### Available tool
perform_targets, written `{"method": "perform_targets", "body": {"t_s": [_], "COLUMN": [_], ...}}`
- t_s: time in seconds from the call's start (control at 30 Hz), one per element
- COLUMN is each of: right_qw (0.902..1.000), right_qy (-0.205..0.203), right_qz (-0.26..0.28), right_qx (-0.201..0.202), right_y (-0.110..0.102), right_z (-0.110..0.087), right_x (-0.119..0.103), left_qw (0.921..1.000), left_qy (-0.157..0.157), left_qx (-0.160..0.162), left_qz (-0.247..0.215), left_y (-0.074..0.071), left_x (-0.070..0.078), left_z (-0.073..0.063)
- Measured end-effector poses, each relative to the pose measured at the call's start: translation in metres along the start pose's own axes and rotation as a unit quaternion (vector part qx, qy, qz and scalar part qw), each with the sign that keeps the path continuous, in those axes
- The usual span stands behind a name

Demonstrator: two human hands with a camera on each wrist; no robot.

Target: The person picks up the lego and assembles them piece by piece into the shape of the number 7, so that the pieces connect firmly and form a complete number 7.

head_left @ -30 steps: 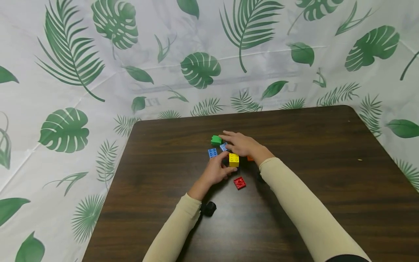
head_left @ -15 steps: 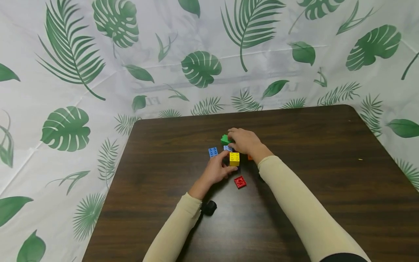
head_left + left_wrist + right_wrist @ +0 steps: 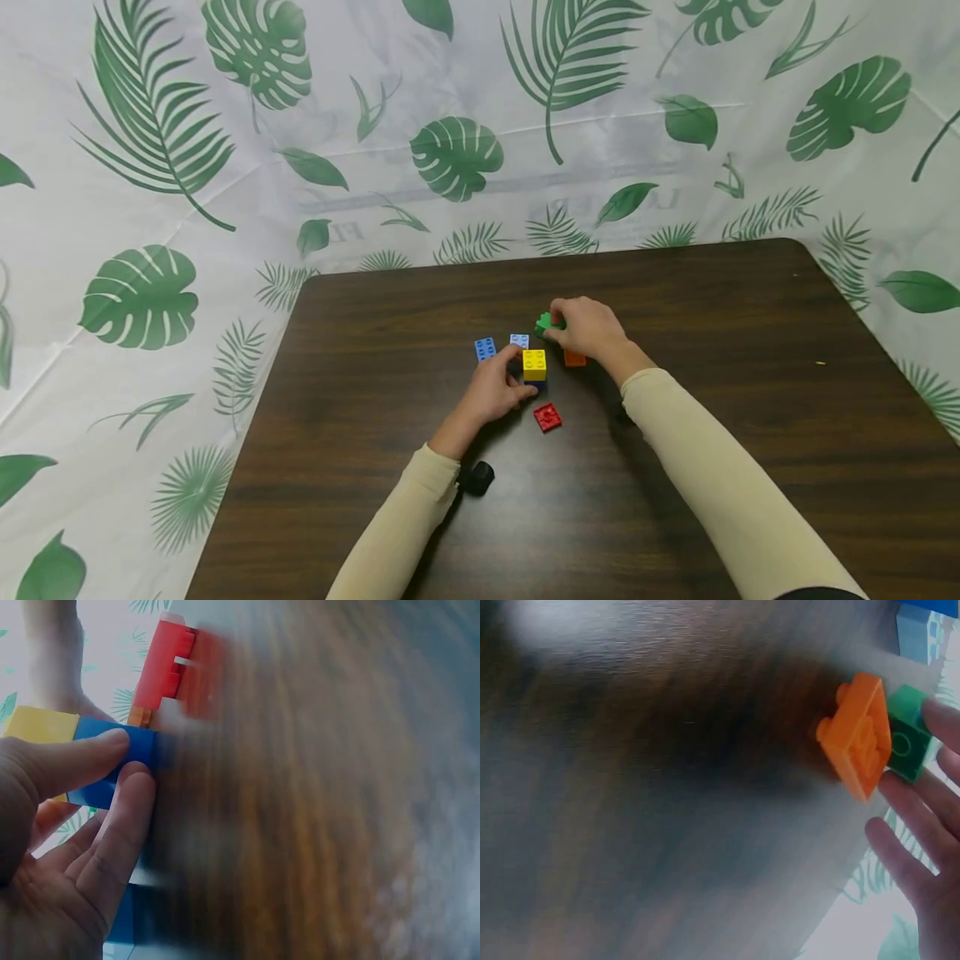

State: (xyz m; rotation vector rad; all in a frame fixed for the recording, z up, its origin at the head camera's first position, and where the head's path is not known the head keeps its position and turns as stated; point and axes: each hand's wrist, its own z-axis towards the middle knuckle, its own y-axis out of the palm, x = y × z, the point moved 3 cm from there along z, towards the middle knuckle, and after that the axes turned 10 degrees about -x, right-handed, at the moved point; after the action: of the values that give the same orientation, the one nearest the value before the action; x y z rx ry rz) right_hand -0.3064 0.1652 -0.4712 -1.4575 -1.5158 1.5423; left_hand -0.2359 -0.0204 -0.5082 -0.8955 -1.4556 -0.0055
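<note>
My left hand (image 3: 495,388) pinches a small stack: a yellow brick (image 3: 535,365) on top of a dark blue brick (image 3: 99,796). In the left wrist view the thumb and a finger lie on the blue brick's side. Farther back and to the right, my right hand (image 3: 592,326) grips a green brick (image 3: 547,324) between thumb and fingers. In the right wrist view the green brick's hollow underside shows partly, right beside an orange brick (image 3: 859,739). That orange brick lies on the table just in front of the right hand, tipped so its studs face sideways.
A blue brick (image 3: 485,347) and a light blue brick (image 3: 519,341) lie behind the left hand. Nearer the person is a flat red brick (image 3: 547,417), underside up. All stand on a dark wooden table (image 3: 390,317), with a leaf-patterned sheet (image 3: 337,125) behind it.
My right hand has taken the green brick and moved it rightward, away from the blue bricks. The light blue brick has turned straighter. The left hand stays on its stack.
</note>
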Motion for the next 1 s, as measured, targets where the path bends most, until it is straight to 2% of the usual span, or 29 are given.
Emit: {"method": "perform_targets", "body": {"t_s": [0.13,0.27,0.4,0.53,0.6,0.8,1.0], "right_qw": [0.9949,0.9833,0.9772,0.9755,0.9736,0.9637,0.9578], "right_qy": [0.001,-0.006,-0.009,-0.020,-0.028,-0.046,-0.066], "right_qz": [0.095,0.173,0.203,0.212,0.219,0.257,0.271], "right_qx": [0.033,0.058,0.062,0.056,0.057,0.055,0.068], "right_y": [-0.002,-0.005,-0.006,-0.006,-0.006,-0.008,-0.013], "right_z": [-0.010,-0.020,-0.029,-0.038,-0.043,-0.058,-0.068], "right_x": [0.009,0.013,0.019,0.022,0.022,0.016,0.008], "left_qw": [1.0000,0.9989,0.9937,0.9911,0.9919,0.9939,0.9935], "left_qy": [0.005,0.018,0.027,0.031,0.034,0.052,0.063], "left_qx": [-0.004,0.013,0.044,0.058,0.066,0.095,0.091], "left_qz": [0.001,0.041,0.099,0.116,0.103,0.017,0.024], "left_y": [-0.002,-0.007,-0.008,-0.004,-0.002,0.000,-0.001], "left_x": [0.002,0.008,0.018,0.024,0.024,0.017,0.014], "left_z": [-0.002,-0.005,-0.008,-0.009,-0.008,-0.004,0.000]}}
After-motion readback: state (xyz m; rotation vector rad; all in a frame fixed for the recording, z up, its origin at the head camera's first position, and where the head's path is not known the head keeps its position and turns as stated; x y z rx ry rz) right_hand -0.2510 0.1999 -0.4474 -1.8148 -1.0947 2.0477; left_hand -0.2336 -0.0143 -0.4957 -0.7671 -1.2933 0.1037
